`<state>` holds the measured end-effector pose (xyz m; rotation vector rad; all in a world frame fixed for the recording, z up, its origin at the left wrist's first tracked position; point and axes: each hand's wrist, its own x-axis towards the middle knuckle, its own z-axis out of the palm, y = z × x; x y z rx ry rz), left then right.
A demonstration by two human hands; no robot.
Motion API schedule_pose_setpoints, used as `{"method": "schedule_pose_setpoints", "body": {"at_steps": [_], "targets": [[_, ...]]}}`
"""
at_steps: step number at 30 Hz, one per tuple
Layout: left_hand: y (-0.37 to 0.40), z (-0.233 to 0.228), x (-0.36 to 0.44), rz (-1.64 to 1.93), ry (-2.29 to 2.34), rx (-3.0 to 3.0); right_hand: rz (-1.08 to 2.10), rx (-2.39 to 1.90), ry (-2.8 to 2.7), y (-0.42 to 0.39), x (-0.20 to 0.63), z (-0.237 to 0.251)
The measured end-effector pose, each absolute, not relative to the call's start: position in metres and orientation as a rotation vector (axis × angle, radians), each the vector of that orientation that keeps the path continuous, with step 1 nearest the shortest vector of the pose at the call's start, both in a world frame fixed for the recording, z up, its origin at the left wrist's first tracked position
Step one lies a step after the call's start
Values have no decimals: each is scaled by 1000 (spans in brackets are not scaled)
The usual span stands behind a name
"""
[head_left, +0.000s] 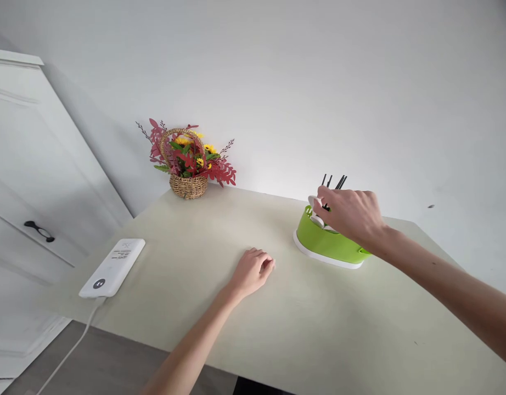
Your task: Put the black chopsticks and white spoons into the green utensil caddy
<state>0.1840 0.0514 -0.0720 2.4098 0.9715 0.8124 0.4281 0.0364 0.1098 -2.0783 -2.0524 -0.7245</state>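
My right hand [349, 211] is over the green utensil holder [329, 240], at the right of the table. Its thumb and fingers pinch a white spoon [314, 201], of which only a rounded end shows. Another white spoon-like piece [318, 221] rests inside the holder, just under the fingers. Thin dark chopsticks [341, 182] stand up behind my hand, their lower parts hidden by it. The holder has a white base tray [319, 257]. My left hand [253, 270] lies on the table with fingers curled in and nothing visible in them.
A wicker basket [189, 186] of red and yellow flowers stands at the back left. On the left edge lies a white power bank [113, 269], its cable [76, 343] dropping off the table [220, 219]. A white cabinet [39, 181] stands left, and a wall runs behind.
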Motion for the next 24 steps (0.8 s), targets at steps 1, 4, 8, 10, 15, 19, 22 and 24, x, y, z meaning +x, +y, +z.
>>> {"method": "schedule_pose_setpoints", "body": {"at_steps": [1,4,8,10,15,19,22,24], "targets": [[52,-72,184,810,974,2411,-710,-2101,-2078,36,425,109],[52,-73,185,805,975,2412,-676,-2165,-2120,37,417,105],[50,-74,184,810,969,2409,-653,-2196,-2119,43,412,96],[50,-74,184,811,970,2404,-648,-2180,-2113,46,413,90],[49,-74,184,812,968,2386,-662,-2076,-2081,47,421,75],[50,-73,184,810,979,2386,-663,-1964,-2030,31,431,73],[51,-72,185,802,979,2403,-684,-1804,-2029,10,443,74],[52,-71,185,797,979,2409,-725,-1659,-2041,-6,456,74]]}}
